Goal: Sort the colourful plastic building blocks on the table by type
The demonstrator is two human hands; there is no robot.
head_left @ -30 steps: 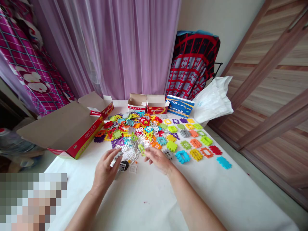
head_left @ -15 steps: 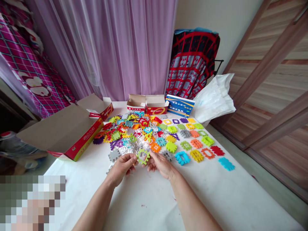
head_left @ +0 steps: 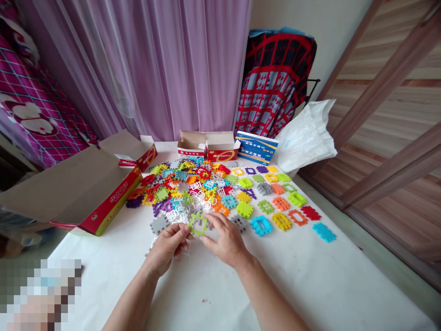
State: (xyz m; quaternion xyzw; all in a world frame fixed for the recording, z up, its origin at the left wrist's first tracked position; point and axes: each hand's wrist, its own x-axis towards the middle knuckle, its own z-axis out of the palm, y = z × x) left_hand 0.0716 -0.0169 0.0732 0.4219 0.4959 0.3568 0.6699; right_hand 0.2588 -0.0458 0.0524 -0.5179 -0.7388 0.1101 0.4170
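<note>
A lime-green plastic frame piece point(head_left: 198, 224) with knobbed edges sits between my two hands, just above the white table point(head_left: 103, 271). My left hand point(head_left: 167, 248) pinches its lower left side. My right hand point(head_left: 225, 239) is apart from the table, fingers spread, with the fingertips at the frame's right side. A heap of multicoloured interlocking plastic pieces point(head_left: 182, 193) lies just beyond my hands. A grey square piece point(head_left: 159, 225) lies next to my left hand, and white lattice pieces partly hide beneath it.
Sorted pieces, including a blue frame point(head_left: 261, 225), lie in loose rows right of the heap. An open red-edged cardboard box point(head_left: 72, 193) stands at the left, with small open cartons point(head_left: 206, 146) and a white plastic bag point(head_left: 305, 138) behind. The table's right edge runs diagonally.
The lime-green frame has shifted slightly left and up. My right hand has moved back from beneath it, now spread at its right side, and the view has tilted slightly.
</note>
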